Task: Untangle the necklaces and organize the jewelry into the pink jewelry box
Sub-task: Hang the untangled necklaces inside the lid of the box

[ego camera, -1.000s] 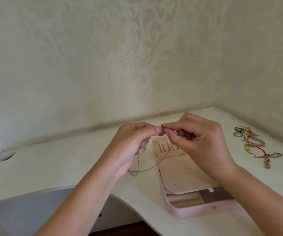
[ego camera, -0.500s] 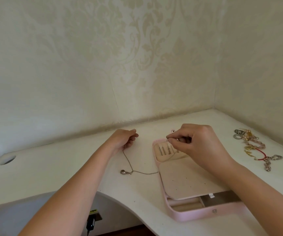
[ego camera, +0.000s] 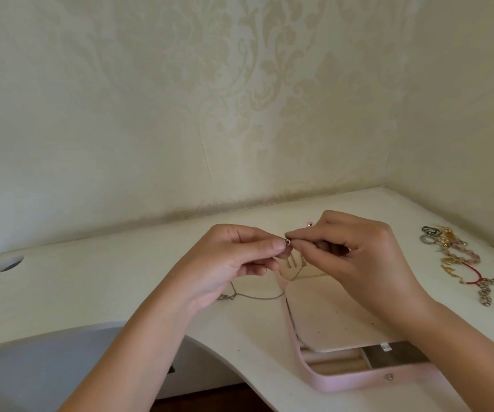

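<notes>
Grip of left hand [ego camera: 234,263] back beside right hand [ego camera: 352,257] on necklace [ego camera: 257,297]

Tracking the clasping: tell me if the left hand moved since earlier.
Yes: left hand moved right, toward the pink jewelry box, meeting the right hand.

Bare left forearm [ego camera: 139,346], bare right forearm [ego camera: 465,337], left hand [ego camera: 228,263], right hand [ego camera: 358,257], short nails.
</notes>
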`<state>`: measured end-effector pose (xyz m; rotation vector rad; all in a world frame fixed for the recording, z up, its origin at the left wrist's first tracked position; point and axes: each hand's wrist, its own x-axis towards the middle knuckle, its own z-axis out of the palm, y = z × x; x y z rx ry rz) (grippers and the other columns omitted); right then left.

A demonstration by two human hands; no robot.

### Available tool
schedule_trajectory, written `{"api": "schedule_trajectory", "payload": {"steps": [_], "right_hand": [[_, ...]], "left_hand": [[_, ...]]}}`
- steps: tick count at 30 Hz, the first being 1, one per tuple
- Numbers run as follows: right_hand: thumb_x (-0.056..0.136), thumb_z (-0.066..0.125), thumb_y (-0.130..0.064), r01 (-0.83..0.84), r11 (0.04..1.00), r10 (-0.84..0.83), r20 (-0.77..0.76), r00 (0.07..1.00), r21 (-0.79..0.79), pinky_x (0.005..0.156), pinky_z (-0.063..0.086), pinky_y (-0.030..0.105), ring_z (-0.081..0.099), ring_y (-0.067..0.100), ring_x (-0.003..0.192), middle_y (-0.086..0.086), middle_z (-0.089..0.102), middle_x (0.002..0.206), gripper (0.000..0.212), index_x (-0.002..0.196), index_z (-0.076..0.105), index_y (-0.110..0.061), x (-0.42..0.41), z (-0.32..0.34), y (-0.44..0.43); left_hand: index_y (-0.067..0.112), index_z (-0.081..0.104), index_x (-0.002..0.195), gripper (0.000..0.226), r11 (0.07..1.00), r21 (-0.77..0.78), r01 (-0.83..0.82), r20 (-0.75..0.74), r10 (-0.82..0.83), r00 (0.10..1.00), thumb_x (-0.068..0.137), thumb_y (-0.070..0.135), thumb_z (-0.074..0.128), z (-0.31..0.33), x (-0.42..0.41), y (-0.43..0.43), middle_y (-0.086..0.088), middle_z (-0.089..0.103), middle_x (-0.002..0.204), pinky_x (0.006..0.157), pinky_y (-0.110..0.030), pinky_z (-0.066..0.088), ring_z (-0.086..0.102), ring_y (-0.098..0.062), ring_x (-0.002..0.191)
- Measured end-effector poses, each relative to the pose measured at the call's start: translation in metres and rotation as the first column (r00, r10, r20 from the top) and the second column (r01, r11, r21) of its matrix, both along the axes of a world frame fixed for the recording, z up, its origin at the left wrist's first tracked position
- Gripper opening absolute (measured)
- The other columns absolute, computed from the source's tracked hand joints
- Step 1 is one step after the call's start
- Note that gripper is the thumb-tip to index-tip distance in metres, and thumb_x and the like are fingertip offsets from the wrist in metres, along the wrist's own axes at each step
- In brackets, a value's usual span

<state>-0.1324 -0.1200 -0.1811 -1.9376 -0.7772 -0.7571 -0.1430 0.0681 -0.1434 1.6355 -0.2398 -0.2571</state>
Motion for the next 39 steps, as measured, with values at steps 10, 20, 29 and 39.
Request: {"api": "schedule_trajectory", "payload": {"steps": [10, 20, 29, 39], "right_hand": [[0.088, 0.062, -0.030, -0.066, 0.996, 0.071, 0.099, 0.993, -0.056, 0.044, 0.042, 0.031, 0.053, 0.010, 0.055, -0.009, 0.059, 0.069, 0.018, 0.095, 0.077, -0.023, -0.010, 0.003, 0.008], [0.082, 0.065, -0.029, -0.239, 0.962, 0.251, -0.076, 0.965, 0.134, 0.054, 0.036, 0.018, 0.047, 0.011, 0.056, -0.002, 0.054, 0.063, 0.017, 0.094, 0.076, -0.029, -0.016, 0.006, 0.008], [0.077, 0.069, -0.036, -0.266, 0.953, 0.282, -0.104, 0.954, 0.142, 0.054, 0.040, 0.020, 0.052, 0.013, 0.058, -0.002, 0.061, 0.069, 0.019, 0.096, 0.075, -0.035, -0.017, 0.009, 0.007], [0.080, 0.069, -0.024, -0.237, 0.965, 0.240, -0.010, 0.971, 0.113, 0.053, 0.036, 0.016, 0.051, 0.012, 0.057, -0.006, 0.054, 0.064, 0.015, 0.093, 0.077, -0.025, -0.021, 0.008, 0.010]], "left_hand": [[0.020, 0.073, 0.063, 0.015, 0.998, -0.003, 0.055, 0.085, -0.055, 0.995, 0.060, 0.035, 0.070, -0.002, -0.012, 0.006, 0.005, 0.065, 0.065, 0.065, -0.016, 0.045, 0.051, -0.008, 0.064], [0.018, 0.073, 0.065, 0.016, 0.996, -0.019, 0.085, 0.125, -0.082, 0.989, 0.064, 0.034, 0.069, -0.002, -0.017, 0.006, 0.003, 0.065, 0.068, 0.070, -0.017, 0.046, 0.048, -0.019, 0.077], [0.014, 0.076, 0.076, 0.014, 0.999, 0.051, 0.012, 0.206, -0.022, 0.978, 0.068, 0.025, 0.073, 0.001, -0.022, 0.014, 0.000, 0.074, 0.080, 0.075, -0.013, 0.047, 0.065, -0.006, 0.081], [0.013, 0.077, 0.073, 0.010, 0.999, 0.021, -0.029, 0.222, 0.024, 0.975, 0.067, 0.019, 0.072, 0.009, -0.032, 0.014, 0.000, 0.075, 0.079, 0.070, -0.008, 0.047, 0.069, -0.003, 0.080]]}}
